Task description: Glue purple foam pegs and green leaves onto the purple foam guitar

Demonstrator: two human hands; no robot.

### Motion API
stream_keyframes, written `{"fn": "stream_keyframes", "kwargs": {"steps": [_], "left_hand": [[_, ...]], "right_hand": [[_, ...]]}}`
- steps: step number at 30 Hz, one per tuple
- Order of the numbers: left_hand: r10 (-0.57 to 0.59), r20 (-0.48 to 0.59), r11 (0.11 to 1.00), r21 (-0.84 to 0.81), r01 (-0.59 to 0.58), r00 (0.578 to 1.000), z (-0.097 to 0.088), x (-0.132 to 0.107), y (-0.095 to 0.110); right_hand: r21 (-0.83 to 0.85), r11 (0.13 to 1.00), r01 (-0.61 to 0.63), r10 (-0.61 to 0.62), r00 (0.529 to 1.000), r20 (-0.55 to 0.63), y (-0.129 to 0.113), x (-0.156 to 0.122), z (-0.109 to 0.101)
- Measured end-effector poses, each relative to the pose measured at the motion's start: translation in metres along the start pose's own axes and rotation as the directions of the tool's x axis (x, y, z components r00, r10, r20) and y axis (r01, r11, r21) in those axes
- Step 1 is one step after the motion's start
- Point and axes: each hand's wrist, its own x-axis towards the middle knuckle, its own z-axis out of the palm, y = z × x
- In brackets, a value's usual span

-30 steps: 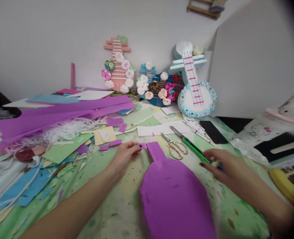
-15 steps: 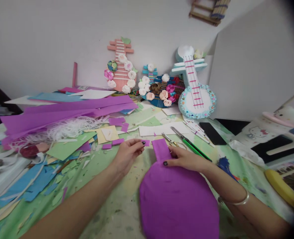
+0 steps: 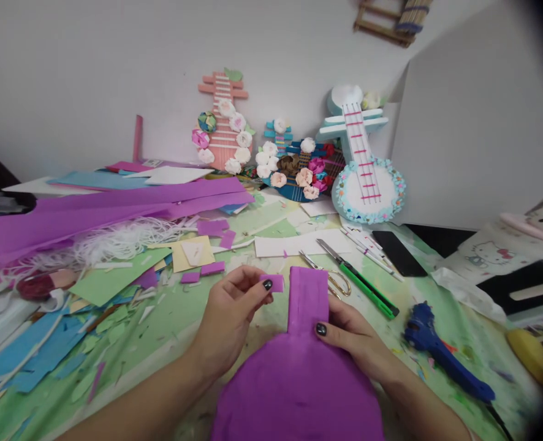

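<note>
My left hand point(image 3: 237, 306) pinches a small purple rectangular piece point(image 3: 274, 283) between thumb and fingers, just left of a purple neck. That neck belongs to a purple guitar-shaped craft body point(image 3: 299, 392), round below and cut off by the bottom edge of the view. My right hand point(image 3: 354, 334) grips it where neck and round part meet, thumb on the front, fingers behind and partly hidden. Two more small purple pieces point(image 3: 212, 268) lie on the table to the left. Gold-handled scissors point(image 3: 338, 283) and a green utility knife point(image 3: 363, 285) rest behind the neck.
A blue glue gun point(image 3: 441, 349) lies at right, near a black phone point(image 3: 399, 253). Purple sheets point(image 3: 115, 205), white string point(image 3: 115, 242) and paper scraps cover the left. Decorated instrument crafts point(image 3: 368, 190) lean against the wall. A white cup point(image 3: 487, 251) stands far right.
The purple craft body has been tilted more upright and drawn closer, with my right hand moving along. My left hand has come slightly nearer to me, still holding the small piece.
</note>
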Motion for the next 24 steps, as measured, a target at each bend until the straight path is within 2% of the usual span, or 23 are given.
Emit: {"fn": "stream_keyframes", "kwargs": {"steps": [14,24], "left_hand": [[0.065,0.025,0.979,0.191,-0.069,0.998,-0.0058,0.0006,-0.0082],[0.06,0.012,0.976,0.209,-0.061,0.998,-0.0032,-0.0005,-0.0057]], "right_hand": [[-0.026,0.999,-0.043,0.045,0.998,0.051,-0.0013,-0.0062,-0.0008],[-0.086,0.995,-0.043,0.047,0.998,0.049,-0.0006,-0.0057,-0.0011]]}}
